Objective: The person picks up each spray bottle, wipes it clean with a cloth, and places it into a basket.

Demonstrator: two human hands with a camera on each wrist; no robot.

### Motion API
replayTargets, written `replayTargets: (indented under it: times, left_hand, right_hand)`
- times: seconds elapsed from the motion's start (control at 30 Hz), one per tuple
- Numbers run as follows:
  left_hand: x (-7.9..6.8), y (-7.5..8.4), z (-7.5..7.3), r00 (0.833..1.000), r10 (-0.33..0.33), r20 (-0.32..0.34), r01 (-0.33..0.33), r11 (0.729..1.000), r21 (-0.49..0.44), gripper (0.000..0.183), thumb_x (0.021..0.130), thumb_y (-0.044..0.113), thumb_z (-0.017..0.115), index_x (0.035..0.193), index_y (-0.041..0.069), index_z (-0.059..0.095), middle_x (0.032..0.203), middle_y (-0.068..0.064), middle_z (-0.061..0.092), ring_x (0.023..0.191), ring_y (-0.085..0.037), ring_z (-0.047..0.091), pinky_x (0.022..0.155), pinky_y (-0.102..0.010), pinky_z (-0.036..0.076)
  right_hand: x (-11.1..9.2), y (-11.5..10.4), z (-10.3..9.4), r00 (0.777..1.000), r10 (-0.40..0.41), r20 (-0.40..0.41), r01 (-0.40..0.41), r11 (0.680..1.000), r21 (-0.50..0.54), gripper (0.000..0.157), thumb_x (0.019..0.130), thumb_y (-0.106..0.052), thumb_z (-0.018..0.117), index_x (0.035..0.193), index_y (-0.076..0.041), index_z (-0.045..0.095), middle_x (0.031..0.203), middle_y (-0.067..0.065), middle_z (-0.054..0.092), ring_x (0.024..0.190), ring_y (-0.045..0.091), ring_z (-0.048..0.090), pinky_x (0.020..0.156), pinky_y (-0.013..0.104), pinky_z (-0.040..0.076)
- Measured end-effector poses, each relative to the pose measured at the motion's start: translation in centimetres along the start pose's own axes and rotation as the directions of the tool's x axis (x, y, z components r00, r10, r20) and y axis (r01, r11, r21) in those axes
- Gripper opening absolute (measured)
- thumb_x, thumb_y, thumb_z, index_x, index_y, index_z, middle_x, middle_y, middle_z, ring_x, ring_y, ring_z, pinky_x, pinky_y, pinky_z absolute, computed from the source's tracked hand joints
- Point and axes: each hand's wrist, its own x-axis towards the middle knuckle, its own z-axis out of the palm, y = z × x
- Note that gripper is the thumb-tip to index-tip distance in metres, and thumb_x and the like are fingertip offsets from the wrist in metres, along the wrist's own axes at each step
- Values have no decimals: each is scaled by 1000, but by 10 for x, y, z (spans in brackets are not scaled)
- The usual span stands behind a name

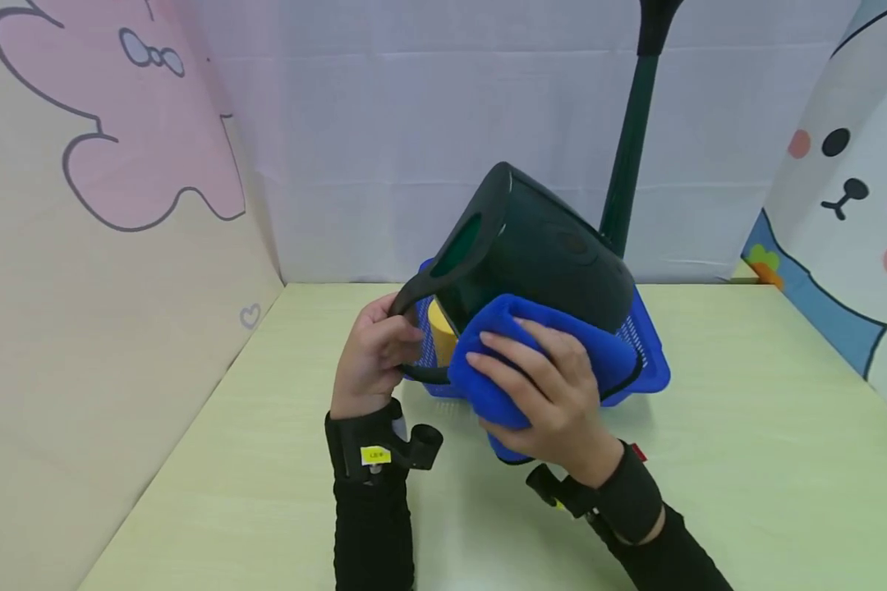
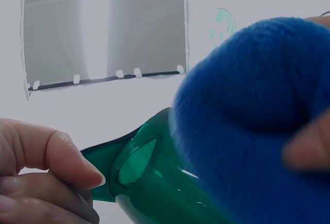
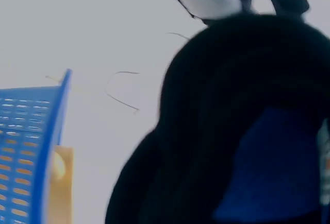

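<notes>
A dark green watering can is held up, tilted, over the table, its long spout rising at the back right. My left hand grips the can's handle with curled fingers. With my right hand I hold a bundled blue cloth against the near side of the can's body. In the left wrist view the fluffy cloth covers much of the translucent green can. Dark, blurred shapes and a patch of blue fill most of the right wrist view.
Behind the can stands a blue perforated basket, partly hidden, with a yellow object showing at its left. The pale green table ends at a white curtain. Cartoon-printed panels flank both sides.
</notes>
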Motion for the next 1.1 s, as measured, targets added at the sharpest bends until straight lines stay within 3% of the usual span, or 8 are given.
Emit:
replayTargets:
  times: [0.1, 0.2, 0.43, 0.57, 0.67, 0.77, 0.9, 1.1]
  left_hand:
    - [0, 2, 0, 1000, -10, 2, 10, 1000, -15, 25, 71, -9, 39, 63, 13, 47, 47, 6, 29, 37, -7, 24, 41, -24, 11]
    - [0, 2, 1, 1000, -9, 19, 10, 1000, -17, 26, 71, -9, 39, 62, 14, 47, 47, 6, 29, 37, -7, 23, 41, -25, 10]
    - [-2, 5, -1, 997, -8, 72, 9, 1000, -21, 26, 72, -9, 38, 64, 14, 49, 49, 4, 27, 37, -8, 22, 41, -26, 9]
    - [-3, 6, -4, 997, -4, 72, 7, 999, -34, 26, 71, -9, 37, 63, 14, 48, 50, 2, 23, 38, -9, 21, 41, -26, 8]
    - [-3, 6, -4, 998, -1, 61, 3, 1000, -28, 27, 71, -9, 37, 62, 14, 47, 50, 1, 23, 38, -10, 20, 41, -26, 7]
    - [-2, 5, -4, 999, 7, 51, -6, 1000, -19, 26, 71, -9, 37, 62, 14, 46, 49, 2, 24, 38, -10, 20, 41, -26, 7]
    - [-1, 4, -5, 999, 19, 38, -18, 1000, -16, 26, 71, -9, 36, 61, 14, 44, 48, 2, 23, 37, -9, 19, 40, -26, 6]
    - [0, 3, -5, 999, 28, 21, -28, 999, -23, 26, 71, -9, 36, 61, 14, 43, 48, 2, 23, 37, -9, 20, 40, -26, 7]
  right_hand:
    - [4, 9, -7, 988, 132, -83, -125, 989, 86, 41, 74, -42, 59, 94, -7, 62, 103, 14, 62, 103, 36, 50, 86, 47, 42]
    - [8, 20, -20, 945, 297, -139, -265, 941, 209, 43, 73, -42, 62, 92, -3, 61, 105, 14, 60, 103, 36, 50, 92, 45, 40]
    - [9, 39, -44, 781, 610, -134, -493, 733, 468, 44, 69, -23, 66, 97, 9, 56, 113, 7, 60, 106, 30, 49, 94, 37, 39]
    - [7, 43, -47, 699, 705, -120, -528, 622, 578, 39, 66, -8, 60, 101, 8, 57, 114, 6, 59, 109, 30, 47, 94, 36, 39]
    - [5, 44, -41, 721, 674, -158, -513, 673, 533, 40, 68, -15, 62, 100, 9, 56, 113, 9, 59, 107, 31, 48, 94, 37, 39]
    - [4, 40, -31, 785, 580, -219, -472, 788, 396, 50, 70, -32, 63, 96, 10, 55, 110, 13, 60, 104, 33, 50, 93, 40, 40]
    - [4, 29, -16, 854, 434, -286, -372, 895, 247, 50, 71, -44, 61, 92, 1, 59, 105, 14, 61, 100, 35, 50, 90, 45, 40]
    - [-3, 12, 6, 951, 132, -278, -135, 991, 9, 40, 72, -44, 58, 90, -9, 60, 100, 11, 61, 98, 33, 50, 83, 48, 43]
